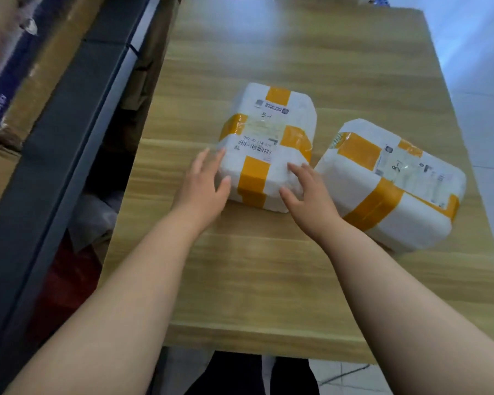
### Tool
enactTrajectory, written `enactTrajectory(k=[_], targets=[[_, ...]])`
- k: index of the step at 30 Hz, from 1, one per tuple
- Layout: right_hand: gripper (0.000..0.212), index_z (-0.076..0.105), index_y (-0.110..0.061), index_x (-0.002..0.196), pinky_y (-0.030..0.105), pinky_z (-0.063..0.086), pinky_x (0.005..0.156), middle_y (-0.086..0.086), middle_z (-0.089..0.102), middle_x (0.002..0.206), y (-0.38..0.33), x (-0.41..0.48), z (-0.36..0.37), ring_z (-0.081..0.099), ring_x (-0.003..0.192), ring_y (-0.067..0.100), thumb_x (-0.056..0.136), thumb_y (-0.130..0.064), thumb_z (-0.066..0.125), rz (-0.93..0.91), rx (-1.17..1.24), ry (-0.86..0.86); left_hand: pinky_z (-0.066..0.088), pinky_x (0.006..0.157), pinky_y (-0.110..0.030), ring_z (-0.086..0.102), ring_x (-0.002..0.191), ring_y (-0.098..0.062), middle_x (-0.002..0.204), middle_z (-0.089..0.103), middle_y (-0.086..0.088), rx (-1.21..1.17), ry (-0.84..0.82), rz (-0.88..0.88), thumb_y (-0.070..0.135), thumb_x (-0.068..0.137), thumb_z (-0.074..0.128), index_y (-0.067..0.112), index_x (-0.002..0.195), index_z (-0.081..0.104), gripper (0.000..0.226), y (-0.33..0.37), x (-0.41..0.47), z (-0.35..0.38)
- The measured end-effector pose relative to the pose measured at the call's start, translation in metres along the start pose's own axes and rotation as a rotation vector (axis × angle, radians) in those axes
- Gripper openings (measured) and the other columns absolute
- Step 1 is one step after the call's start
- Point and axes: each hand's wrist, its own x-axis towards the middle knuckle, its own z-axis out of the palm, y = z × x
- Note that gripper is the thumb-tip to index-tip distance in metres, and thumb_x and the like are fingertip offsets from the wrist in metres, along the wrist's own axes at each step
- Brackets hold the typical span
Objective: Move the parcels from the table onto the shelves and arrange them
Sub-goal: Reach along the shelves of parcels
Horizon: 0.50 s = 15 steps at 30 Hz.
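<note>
"What does the table [297, 52] look like?"
"Pale wood, with the grain running crosswise."
"And to its left?"
"A dark grey metal shelf frame [69, 132] runs along the table's left edge. Beyond it are blurred brown cardboard boxes [52, 49]."
"To its right?"
"A pale tiled floor [482, 95], glossy under bluish light. The same tiles show below the table's near edge."
</note>
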Motion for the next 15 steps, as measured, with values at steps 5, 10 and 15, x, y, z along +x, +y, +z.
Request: enactTrajectory(k=[5,10,15], targets=[[0.061,0.028,-0.027,0.150,0.027,0.011,0.116,0.007,0.016,0.160,-0.002,0.011,0.016,0.012,0.148,0.017,0.096,-0.026,0.056,0.025,0.019,0.056,0.020,0.118,-0.036,0.021,0.145,-0.024,0.159,0.018,-0.005,-0.075,-0.126,-0.018,0.032,0.099,0.044,0.037,0.148,0.033,0.050,-0.004,0.032,0.013],[0.061,0.033,-0.024,0.148,0.028,0.013,0.117,0.010,0.024,0.158,-0.002,-0.006,0.025,0.017,0.147,0.018,0.093,-0.026,0.059,0.025,-0.005,0.076,0.023,0.117,-0.036,0.024,0.143,-0.022,0.156,0.023,-0.004,-0.092,-0.121,0.046,0.032,0.097,0.051,0.036,0.146,0.037,0.051,-0.025,0.011,0.010],[0.050,0.043,-0.032,0.140,0.033,0.046,0.096,-0.013,0.054,0.129,-0.011,-0.067,0.039,0.057,0.111,0.009,0.092,-0.034,0.056,-0.084,-0.111,-0.085,0.009,0.119,-0.043,0.012,0.147,-0.025,0.162,0.010,-0.001,0.260,0.025,-0.068,0.035,0.098,0.045,0.040,0.146,0.034,0.050,-0.043,-0.016,-0.010]])
